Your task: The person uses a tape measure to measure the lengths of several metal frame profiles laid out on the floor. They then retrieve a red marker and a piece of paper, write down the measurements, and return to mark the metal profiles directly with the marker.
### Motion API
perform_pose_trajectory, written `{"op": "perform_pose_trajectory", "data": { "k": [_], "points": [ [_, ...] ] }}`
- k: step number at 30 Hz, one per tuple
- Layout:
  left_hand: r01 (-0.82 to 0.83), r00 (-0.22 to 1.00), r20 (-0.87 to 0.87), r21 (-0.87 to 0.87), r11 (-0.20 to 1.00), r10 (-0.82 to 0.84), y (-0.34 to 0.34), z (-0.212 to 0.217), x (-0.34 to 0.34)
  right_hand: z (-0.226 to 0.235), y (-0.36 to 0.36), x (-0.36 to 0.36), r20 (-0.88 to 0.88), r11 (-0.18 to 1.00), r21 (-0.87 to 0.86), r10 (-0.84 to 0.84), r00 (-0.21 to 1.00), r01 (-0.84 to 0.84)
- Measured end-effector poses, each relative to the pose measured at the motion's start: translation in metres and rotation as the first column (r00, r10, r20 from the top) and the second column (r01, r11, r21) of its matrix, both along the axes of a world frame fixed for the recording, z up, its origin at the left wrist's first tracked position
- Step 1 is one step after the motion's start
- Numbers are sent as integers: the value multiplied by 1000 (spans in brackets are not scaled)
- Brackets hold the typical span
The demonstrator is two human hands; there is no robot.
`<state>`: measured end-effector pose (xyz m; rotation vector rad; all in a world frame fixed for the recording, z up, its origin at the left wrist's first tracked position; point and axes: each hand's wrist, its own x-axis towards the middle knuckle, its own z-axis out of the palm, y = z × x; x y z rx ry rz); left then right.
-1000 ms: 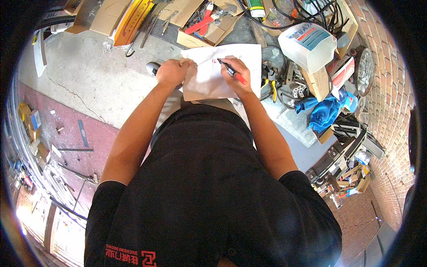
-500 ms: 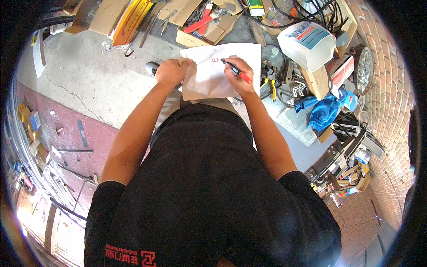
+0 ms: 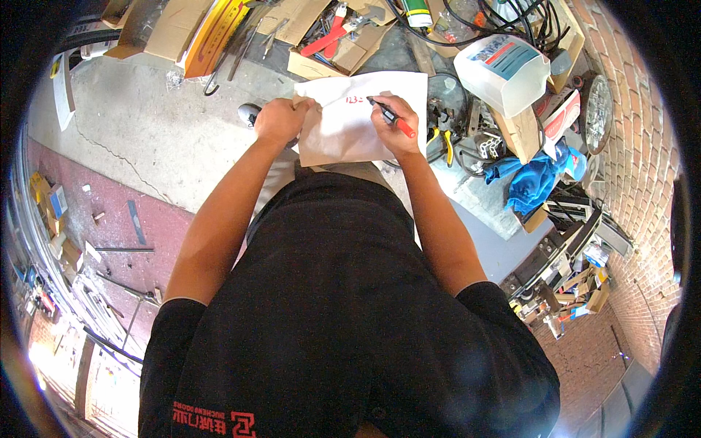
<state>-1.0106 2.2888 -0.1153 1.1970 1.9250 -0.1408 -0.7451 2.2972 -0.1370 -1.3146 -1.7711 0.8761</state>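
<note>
Open cardboard box (image 3: 315, 67) is at the top centre, w/ 2 red-handled tools (image 3: 330, 40) crossed in it, plus small pieces, too tiny to name. To the R of it lies 1 translucent plastic jug (image 3: 527, 86), w/ a blue and red label; what is inside, if anything, I cannot tell. Nr the top edge is 1 white-and-green bottle (image 3: 418, 13), and by it a tangle of black cables (image 3: 527, 28), no. of loops unclear. At upper L stands a yellow box (image 3: 216, 38), beside brown cardboard.

Count at the hands: 1 white sheet (image 3: 339, 135), 1 marker (image 3: 395, 119). The sheet is in front of the person's lap, between both hands. R hand (image 3: 401, 131) has its grip closed round the marker, approx. mid-body, red end toward the person; the tip is at the end of a short row of red marks (image 3: 353, 100), contact w/ paper hard to tell. L hand (image 3: 280, 120) has a narrow grip, pinching the sheet's L edge. Just beside it, 1 shoe (image 3: 248, 114) shows.

R of the sheet: 1 yellow-handled pliers (image 3: 448, 147), then 1 blue cloth (image 3: 529, 187).

Concrete floor (image 3: 146, 95) is pale, w/ a crack, and meets reddish flooring (image 3: 109, 197) at L. Brick wall (image 3: 637, 139) runs along the R side.
</note>
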Motion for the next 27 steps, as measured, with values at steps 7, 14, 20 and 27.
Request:
{"op": "perform_pose_trajectory", "data": {
  "k": [7,14,20,27],
  "points": [
    [-11,1000,-12,14,1000,11,0,0,2,3,1,4,95,998,32,43,995,-46],
    [-27,1000,5,-3,1000,27,1,1,1,3,0,8,46,998,49,-43,998,40],
    [-20,1000,-1,12,1000,20,0,-1,1,5,-9,4,-106,997,-77,24,994,-32],
    [-56,987,152,14,998,53,-8,-6,-7,10,-21,-7,-130,989,-146,-13,991,-6]
  ]
}}
